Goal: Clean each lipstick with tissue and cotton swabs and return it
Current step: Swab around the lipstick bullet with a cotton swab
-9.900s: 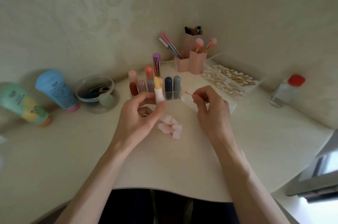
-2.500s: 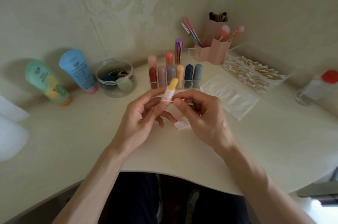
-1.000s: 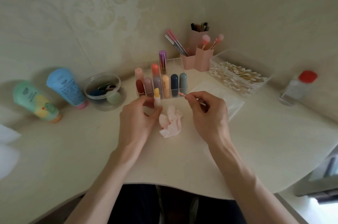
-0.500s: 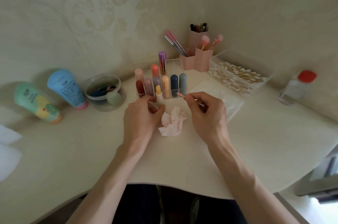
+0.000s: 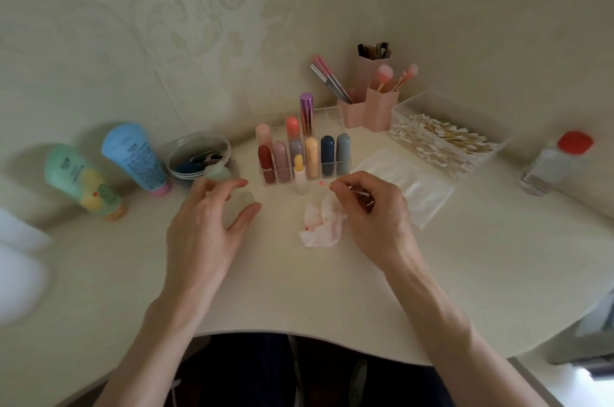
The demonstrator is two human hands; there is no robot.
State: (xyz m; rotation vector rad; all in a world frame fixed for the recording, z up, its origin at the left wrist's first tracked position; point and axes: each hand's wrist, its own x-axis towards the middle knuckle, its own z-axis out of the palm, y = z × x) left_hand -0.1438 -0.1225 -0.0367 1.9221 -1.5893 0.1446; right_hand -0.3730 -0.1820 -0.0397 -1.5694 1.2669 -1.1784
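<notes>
The uncapped yellow lipstick (image 5: 299, 170) stands upright on the table (image 5: 332, 290), just in front of the clear lipstick organizer (image 5: 332, 117). The right hand (image 5: 375, 217) pinches a pink-tipped cotton swab (image 5: 321, 183) above a stained, crumpled tissue (image 5: 320, 225). The left hand (image 5: 206, 230) hovers nearby, its fingers spread and holding nothing.

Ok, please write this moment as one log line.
left hand: open, empty | right hand: pinches cotton swab | yellow lipstick: upright, uncapped | tissue: stained
</notes>
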